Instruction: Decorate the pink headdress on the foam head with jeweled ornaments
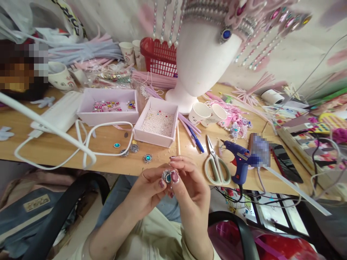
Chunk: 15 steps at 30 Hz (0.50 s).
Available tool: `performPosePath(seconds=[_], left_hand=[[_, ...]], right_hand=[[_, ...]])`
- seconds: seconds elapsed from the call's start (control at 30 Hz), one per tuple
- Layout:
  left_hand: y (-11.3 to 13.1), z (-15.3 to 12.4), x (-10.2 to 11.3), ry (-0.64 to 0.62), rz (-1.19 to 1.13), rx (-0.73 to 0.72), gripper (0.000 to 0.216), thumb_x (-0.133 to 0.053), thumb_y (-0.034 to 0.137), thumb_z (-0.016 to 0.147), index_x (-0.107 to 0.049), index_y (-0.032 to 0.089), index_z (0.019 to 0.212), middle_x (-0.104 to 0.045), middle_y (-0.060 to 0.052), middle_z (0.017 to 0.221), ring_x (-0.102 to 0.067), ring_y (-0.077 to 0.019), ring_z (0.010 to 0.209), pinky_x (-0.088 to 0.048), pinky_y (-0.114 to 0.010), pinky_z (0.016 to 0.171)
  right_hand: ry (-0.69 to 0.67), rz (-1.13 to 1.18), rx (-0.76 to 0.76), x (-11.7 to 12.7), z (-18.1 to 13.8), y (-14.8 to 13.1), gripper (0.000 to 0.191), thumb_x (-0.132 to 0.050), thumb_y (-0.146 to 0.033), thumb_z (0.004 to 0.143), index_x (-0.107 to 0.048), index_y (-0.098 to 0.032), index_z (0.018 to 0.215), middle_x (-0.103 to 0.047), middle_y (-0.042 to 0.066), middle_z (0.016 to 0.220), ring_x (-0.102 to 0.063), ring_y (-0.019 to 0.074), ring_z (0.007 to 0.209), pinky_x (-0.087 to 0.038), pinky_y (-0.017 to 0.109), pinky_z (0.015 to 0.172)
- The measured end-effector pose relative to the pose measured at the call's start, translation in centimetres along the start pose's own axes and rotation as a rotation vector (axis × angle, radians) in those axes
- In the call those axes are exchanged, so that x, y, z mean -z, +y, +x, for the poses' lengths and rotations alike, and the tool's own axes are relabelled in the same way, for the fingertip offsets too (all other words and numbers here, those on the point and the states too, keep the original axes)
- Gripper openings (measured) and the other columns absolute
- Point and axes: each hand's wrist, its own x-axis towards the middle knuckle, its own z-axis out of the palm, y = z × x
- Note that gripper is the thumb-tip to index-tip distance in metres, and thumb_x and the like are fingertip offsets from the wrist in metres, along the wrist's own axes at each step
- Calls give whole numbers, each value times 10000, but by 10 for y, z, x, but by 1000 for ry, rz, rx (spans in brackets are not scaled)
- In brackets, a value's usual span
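Just off the table's front edge, both my hands meet around a round silver rhinestone ornament with a teal gem [167, 177]. My left hand [148, 191] is closed, pinching the ornament between thumb and fingers. From the other side, the thumb of my right hand [193, 182] presses on the gem's edge, its fingers curled behind; the back of the piece is hidden. A similar teal-gem ornament [148, 158] lies on the table just beyond my hands. Left of it are a loose teal gem [116, 145] and a silver setting [135, 148].
Pale boxes of pearl beads [155, 141] and coloured gems [108, 117] stand ahead. Scissors [215, 164], a blue glue gun [238, 159] and a phone [286, 162] lie right. A white mannequin head [200, 57] rises behind. A white cable [54, 126] crosses the left side.
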Motion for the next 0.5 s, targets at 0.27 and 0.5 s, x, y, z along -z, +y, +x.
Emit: performPosePath(seconds=[0.27, 0.5], left_hand=[[-5, 2, -1, 190, 183, -301, 214, -945, 349, 583, -837, 254, 740, -722, -38, 856, -648, -142, 872, -535, -194, 740], [0, -1, 0, 147, -27, -13, 281, -951, 410, 540, -810, 230, 703, -695, 27, 787, -602, -52, 588, -527, -135, 557]], right_hand=[[-37, 372, -233, -17, -15, 13, 196, -594, -356, 970, -614, -288, 1153, -674, 86, 1257, -662, 220, 1153, -575, 363, 909], [90, -198, 272, 4, -1, 4, 167, -695, -138, 881, -718, -280, 967, -670, 32, 1104, -591, 233, 1196, -493, 425, 1014]])
